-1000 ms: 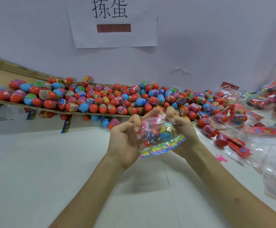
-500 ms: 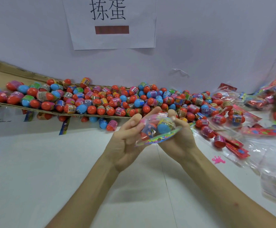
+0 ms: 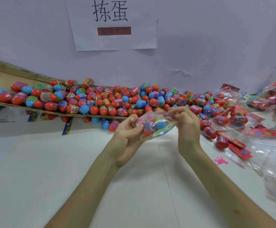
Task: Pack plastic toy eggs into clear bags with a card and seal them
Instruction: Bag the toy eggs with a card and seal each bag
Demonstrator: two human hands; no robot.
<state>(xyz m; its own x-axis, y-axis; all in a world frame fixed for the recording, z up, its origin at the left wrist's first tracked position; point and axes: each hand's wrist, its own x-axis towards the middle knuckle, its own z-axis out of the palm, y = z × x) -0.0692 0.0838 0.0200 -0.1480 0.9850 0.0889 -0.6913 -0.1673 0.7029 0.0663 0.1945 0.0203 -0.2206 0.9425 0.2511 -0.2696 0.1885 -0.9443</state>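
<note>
A clear bag (image 3: 153, 125) filled with several plastic toy eggs and a colourful card along its lower edge is held above the white table. My left hand (image 3: 127, 135) cups the bag from the left and below. My right hand (image 3: 185, 124) pinches the bag's upper right edge with its fingertips. Behind them a long pile of loose toy eggs (image 3: 101, 100), red, blue and pink, stretches across a flat cardboard sheet (image 3: 7, 76).
Packed bags and loose eggs (image 3: 232, 116) lie at the right, with red cards (image 3: 239, 148) and a stack of clear bags (image 3: 275, 171) nearer me. A small pink toy (image 3: 220, 160) lies on the table. A paper sign (image 3: 112, 22) hangs on the back wall.
The bag has tilted flatter and shifted slightly toward my left hand. My right hand has slid from under the bag to its upper right edge.
</note>
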